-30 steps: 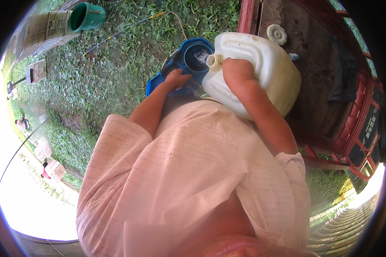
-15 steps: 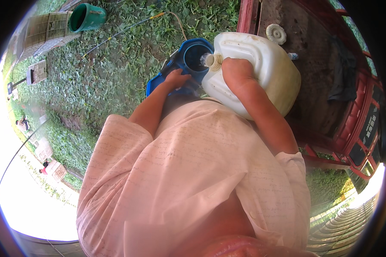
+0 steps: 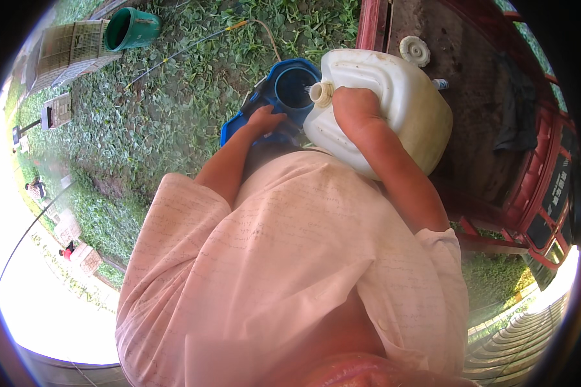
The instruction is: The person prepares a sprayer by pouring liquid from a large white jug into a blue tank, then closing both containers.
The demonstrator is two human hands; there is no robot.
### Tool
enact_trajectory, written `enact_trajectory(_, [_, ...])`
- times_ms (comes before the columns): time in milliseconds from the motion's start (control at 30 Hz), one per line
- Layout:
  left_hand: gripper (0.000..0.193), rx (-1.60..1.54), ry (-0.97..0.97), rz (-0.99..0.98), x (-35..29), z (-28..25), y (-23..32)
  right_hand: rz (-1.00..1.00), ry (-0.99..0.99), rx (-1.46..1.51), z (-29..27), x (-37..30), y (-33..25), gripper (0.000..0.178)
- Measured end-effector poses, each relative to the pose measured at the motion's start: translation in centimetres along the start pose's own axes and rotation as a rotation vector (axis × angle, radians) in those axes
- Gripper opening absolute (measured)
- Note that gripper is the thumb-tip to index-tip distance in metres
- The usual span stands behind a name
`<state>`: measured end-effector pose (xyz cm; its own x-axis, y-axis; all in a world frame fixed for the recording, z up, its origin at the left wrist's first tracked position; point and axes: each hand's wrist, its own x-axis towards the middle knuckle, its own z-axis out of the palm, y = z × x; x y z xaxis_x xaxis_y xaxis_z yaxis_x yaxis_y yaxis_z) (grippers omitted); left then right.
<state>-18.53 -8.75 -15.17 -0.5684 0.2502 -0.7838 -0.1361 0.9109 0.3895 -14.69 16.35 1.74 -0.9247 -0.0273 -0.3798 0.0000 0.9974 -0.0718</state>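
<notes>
A large whitish plastic jug (image 3: 419, 106) lies tipped on its side, its uncapped mouth pointing left. My right hand (image 3: 356, 108) is closed at the jug's grip near the neck; its fingers are partly hidden. Clear liquid comes from the mouth at the round opening of a blue plastic tank (image 3: 232, 127), beside my body. On the tank, below that opening, rests my left hand (image 3: 265, 120) with fingers stretched to the right. How full the tank is I cannot tell.
A red truck bed (image 3: 403, 22) stands at right, holding a round white cap (image 3: 415, 51) and dark cloth (image 3: 518, 109). Leafy plants cover the ground at left, where a thin spray wand (image 3: 193, 56) lies. A green bucket (image 3: 142, 29) and crates (image 3: 77, 45) stand farther off.
The liquid at the jug's mouth looks thinner and splashes less than before. Both hands and the jug stay almost in place.
</notes>
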Motion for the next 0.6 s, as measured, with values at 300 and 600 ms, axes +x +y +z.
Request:
enact_trajectory(300, [0.069, -0.118, -0.040, -0.036, 0.1, 0.0, 0.0, 0.000, -0.037, 0.020, -0.5, -0.1, 0.2, 0.016])
enact_trajectory(600, [0.051, 0.045, 0.003, -0.029, -1.3, -0.1, -0.7, -0.108, 0.075, 0.079, -0.2, -0.3, -0.5, 0.018])
